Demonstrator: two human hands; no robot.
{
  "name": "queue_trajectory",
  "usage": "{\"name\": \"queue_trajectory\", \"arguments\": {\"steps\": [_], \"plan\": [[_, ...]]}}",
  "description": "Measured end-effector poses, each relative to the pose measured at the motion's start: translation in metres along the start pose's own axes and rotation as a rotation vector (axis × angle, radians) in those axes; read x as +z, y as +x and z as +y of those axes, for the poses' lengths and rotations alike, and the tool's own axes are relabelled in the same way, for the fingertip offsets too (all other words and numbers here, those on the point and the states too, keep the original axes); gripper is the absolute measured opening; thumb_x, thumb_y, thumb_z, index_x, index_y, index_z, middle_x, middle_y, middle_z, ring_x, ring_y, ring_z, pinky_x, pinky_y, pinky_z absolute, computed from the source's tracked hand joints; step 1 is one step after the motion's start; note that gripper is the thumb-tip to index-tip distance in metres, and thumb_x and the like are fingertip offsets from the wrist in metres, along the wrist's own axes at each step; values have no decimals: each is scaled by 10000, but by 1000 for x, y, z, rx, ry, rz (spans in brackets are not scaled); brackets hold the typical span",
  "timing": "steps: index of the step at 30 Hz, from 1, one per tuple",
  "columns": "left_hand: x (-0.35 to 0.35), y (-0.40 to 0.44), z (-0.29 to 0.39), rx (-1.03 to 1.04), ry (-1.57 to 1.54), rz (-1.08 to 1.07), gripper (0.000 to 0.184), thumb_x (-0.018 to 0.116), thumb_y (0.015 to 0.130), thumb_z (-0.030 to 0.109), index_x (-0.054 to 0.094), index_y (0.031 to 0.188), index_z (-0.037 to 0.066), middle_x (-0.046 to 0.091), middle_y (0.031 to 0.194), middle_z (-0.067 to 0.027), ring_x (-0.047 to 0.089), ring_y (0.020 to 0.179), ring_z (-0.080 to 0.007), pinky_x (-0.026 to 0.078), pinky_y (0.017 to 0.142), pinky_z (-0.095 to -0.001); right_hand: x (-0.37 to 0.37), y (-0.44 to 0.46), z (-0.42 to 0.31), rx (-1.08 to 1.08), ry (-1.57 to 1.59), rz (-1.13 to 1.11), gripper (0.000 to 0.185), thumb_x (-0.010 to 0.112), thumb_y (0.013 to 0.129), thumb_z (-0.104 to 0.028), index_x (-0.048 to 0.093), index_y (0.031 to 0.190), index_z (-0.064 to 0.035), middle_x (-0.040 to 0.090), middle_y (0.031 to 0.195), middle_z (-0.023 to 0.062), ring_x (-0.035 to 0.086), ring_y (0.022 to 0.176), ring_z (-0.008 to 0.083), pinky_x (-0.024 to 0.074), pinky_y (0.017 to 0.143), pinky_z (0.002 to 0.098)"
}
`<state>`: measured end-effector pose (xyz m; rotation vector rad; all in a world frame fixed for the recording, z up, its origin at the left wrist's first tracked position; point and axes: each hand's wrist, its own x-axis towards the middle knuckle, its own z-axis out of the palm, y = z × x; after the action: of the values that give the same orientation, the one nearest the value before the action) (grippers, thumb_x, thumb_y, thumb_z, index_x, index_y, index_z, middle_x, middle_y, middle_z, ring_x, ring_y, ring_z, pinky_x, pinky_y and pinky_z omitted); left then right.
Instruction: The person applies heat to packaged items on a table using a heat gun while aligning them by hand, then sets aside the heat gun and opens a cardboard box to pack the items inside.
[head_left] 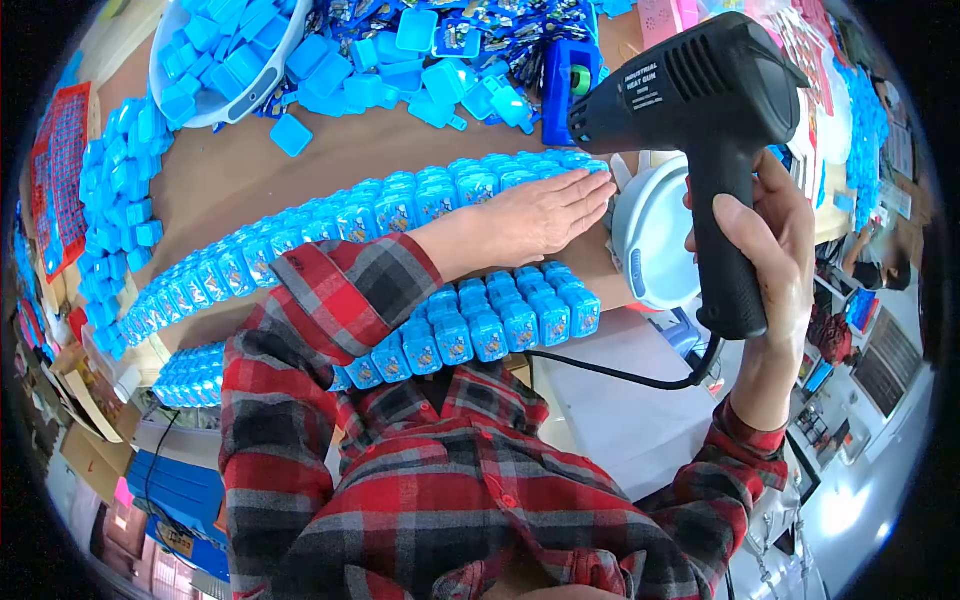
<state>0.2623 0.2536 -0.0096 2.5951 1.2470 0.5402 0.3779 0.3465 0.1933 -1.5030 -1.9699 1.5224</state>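
My right hand (770, 235) is wrapped around the handle of a black industrial heat gun (690, 90), held up with its nozzle facing left. My left hand (540, 215) lies flat at the right end of a long curved row of small blue plastic boxes (330, 215), fingers stretched out and close together. These boxes are stacked side by side and have printed pictures on their fronts. Nearer my body runs a second block of blue boxes (490, 325), partly hidden under my left sleeve. A pale blue bucket (628, 225) stands behind the heat gun's handle.
Loose blue boxes (120, 190) are heaped at the left, beside a red basket (60, 165). At the back are a white tub (255, 95) of blue pieces, dark blue packets (360, 18) and a blue tape dispenser (570, 85). The gun's black cord (620, 375) hangs near my front.
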Motion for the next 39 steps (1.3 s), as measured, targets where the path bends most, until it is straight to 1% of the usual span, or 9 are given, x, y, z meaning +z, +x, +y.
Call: {"name": "queue_trajectory", "arguments": {"steps": [8,13,17,23,28,31,33,37,39], "plan": [[4,0,1,-2,21,36,494,451,812,132,414,1269,-53,353,1389,-204,266,1337,-315,204,1109,-402,8,-1,-1,-35,-26,-31,576,569,747,-246,450,1181,112,603,869,203,591,580,198,476,516,227],[6,-1,2,-5,63,32,489,454,811,141,423,1261,-47,358,1386,-203,275,1333,-311,215,1104,-399,13,-14,-1,11,211,-22,562,541,770,-263,449,1174,116,601,875,225,573,528,198,467,488,220],[8,0,3,-8,54,65,492,470,804,156,433,1256,-33,364,1381,-200,276,1332,-304,229,1096,-394,10,-23,8,50,550,-139,495,577,731,-174,472,1126,105,600,845,193,587,550,196,473,518,216],[6,-3,9,-18,0,95,476,499,784,174,464,1218,-19,397,1352,-194,328,1294,-300,247,1086,-386,14,-37,15,38,555,-55,491,575,726,-183,473,1108,108,598,821,200,578,523,200,464,499,219],[1,-5,20,-9,-8,73,504,535,766,167,457,1217,-44,415,1331,-217,340,1285,-310,268,1063,-386,32,-36,17,15,437,-93,556,526,759,-240,423,1172,118,597,860,257,561,500,211,447,441,227],[2,-13,31,-76,-221,76,508,551,755,184,459,1197,-49,420,1319,-220,338,1282,-319,270,1060,-394,42,-37,25,-47,420,-174,546,532,762,-243,430,1168,108,596,860,262,557,497,217,445,440,232],[-1,-19,41,-103,-287,76,509,556,751,189,460,1190,-50,422,1315,-221,338,1281,-322,270,1059,-397,43,-43,27,-71,417,-206,543,534,763,-244,432,1166,105,595,860,264,555,496,219,445,440,234],[-36,-34,76,-126,-248,62,462,558,756,191,478,1145,-45,433,1295,-223,356,1263,-342,278,1052,-412,30,-65,33,-20,513,-121,537,535,767,-240,427,1173,94,589,882,274,555,500,229,446,442,245],[-55,-43,102,-166,-451,142,433,543,783,178,475,1147,-48,431,1292,-234,389,1219,-379,319,1026,-424,26,-78,39,-21,558,-89,537,537,768,-241,425,1173,93,588,891,275,557,504,231,448,442,247]]}}
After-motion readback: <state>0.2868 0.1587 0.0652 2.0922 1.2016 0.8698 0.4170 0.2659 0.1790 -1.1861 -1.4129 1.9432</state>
